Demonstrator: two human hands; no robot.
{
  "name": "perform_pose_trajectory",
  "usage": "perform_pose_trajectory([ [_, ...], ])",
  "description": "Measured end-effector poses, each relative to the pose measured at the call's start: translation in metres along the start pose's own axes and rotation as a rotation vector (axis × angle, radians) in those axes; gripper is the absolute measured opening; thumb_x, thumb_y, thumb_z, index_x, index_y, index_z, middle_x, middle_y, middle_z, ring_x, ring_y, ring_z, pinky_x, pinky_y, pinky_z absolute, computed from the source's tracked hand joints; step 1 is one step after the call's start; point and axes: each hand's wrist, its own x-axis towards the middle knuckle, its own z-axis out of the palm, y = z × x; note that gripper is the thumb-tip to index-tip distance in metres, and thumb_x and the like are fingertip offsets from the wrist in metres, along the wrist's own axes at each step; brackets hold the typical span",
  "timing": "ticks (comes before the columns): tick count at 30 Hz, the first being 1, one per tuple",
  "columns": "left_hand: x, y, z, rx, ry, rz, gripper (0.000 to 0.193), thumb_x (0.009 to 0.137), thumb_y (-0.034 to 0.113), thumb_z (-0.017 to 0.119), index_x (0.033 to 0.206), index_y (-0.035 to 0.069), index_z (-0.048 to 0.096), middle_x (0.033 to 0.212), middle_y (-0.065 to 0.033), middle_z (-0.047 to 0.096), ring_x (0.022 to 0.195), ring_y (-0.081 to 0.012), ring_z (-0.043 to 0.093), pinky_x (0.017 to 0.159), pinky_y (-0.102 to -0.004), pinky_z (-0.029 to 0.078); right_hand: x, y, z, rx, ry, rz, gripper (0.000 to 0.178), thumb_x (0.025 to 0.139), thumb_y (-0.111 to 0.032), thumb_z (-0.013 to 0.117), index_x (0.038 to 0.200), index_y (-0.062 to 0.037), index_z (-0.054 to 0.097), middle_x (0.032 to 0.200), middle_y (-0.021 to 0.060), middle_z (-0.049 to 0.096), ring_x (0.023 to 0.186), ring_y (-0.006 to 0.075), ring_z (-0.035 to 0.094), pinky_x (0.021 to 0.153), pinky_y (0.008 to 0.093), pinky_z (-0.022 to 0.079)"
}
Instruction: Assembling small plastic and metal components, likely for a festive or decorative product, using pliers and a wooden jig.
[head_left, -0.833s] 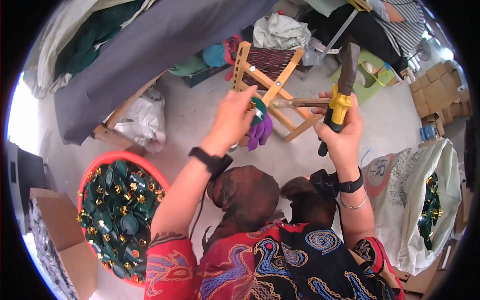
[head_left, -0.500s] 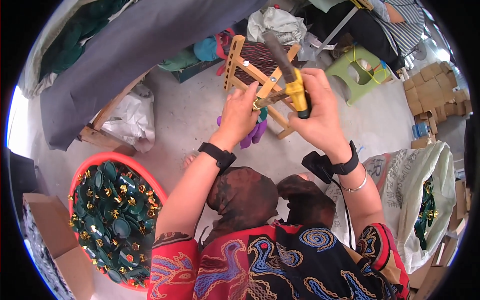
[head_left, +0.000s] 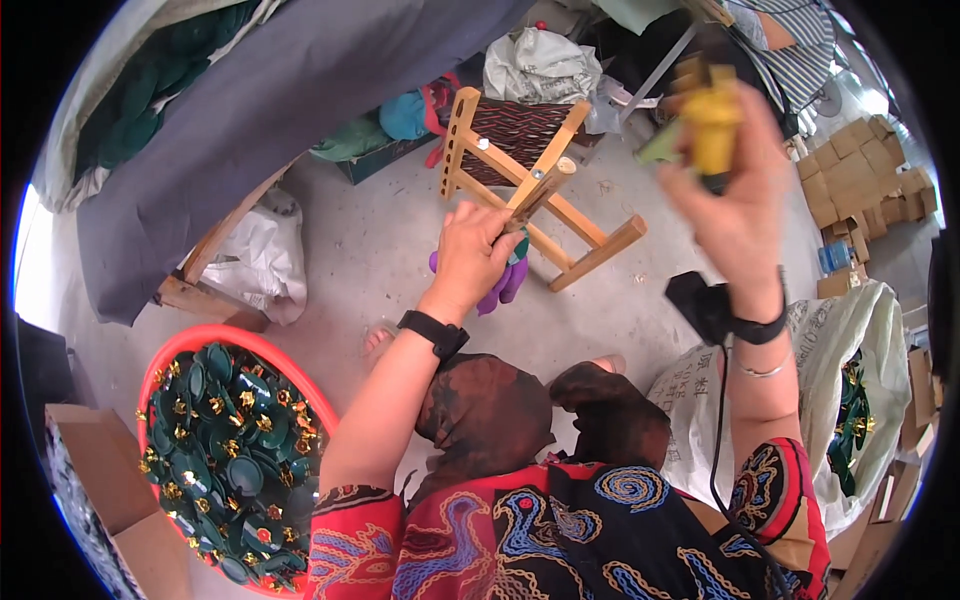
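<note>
My left hand (head_left: 470,252) is closed around the lower end of a brown stick-like piece (head_left: 528,204), just in front of a folding wooden stool (head_left: 572,225). Under its fingers show a small dark green part and a purple piece (head_left: 505,287); how these join is hidden. Raised to the right, my right hand (head_left: 745,190) grips a yellow-bodied tool (head_left: 712,125) with a black lower end. Motion smears the tool, so its exact kind cannot be told. It is well apart from my left hand.
A red tub (head_left: 285,355) of dark green discs with gold ornaments stands at left. On the right is an open white woven sack (head_left: 800,330) holding similar pieces. Cardboard (head_left: 845,175) is stacked beyond it. Grey cloth (head_left: 230,150) covers the table edge at upper left.
My right hand has lifted the yellow tool away from my left hand, moving up and to the right. My left hand has barely moved and keeps its grip.
</note>
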Motion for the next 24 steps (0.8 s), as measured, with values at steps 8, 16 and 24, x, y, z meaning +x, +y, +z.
perform_pose_trajectory([
  [8, -0.002, 0.001, -0.003, -0.017, -0.039, 0.002, 0.022, 0.074, 0.011, 0.067, 0.096, 0.007, 0.066, 0.081, -0.0067, 0.062, 0.083, -0.0265, 0.053, 0.076, -0.0367, 0.042, -0.055, 0.016, 0.021, -0.209, -0.503, 0.297, 0.049, 0.061, 0.002, 0.06, 0.108, 0.0008, 0.047, 0.093, 0.0225, 0.055, 0.088, 0.0433, 0.054, 0.075, 0.0441, 0.046],
  [16, 0.003, -0.004, -0.001, 0.008, 0.024, 0.022, 0.022, 0.073, 0.014, 0.069, 0.094, 0.009, 0.067, 0.081, -0.0051, 0.062, 0.084, -0.0261, 0.052, 0.073, -0.0382, 0.038, -0.038, 0.015, 0.068, 0.196, -0.216, -0.014, 0.051, 0.057, -0.002, 0.061, 0.107, 0.0025, 0.05, 0.119, 0.0222, 0.048, 0.109, 0.0382, 0.048, 0.093, 0.0385, 0.041],
  [24, 0.01, 0.014, -0.038, -0.219, -0.041, -0.301, 0.028, 0.073, 0.005, 0.07, 0.101, 0.001, 0.065, 0.08, -0.007, 0.064, 0.078, -0.0178, 0.061, 0.071, -0.0287, 0.048, -0.078, 0.014, 0.046, 0.521, 0.286, 0.49, 0.039, 0.06, 0.002, 0.061, 0.098, 0.0029, 0.052, 0.103, 0.0115, 0.048, 0.091, 0.023, 0.056, 0.074, 0.0343, 0.049],
])
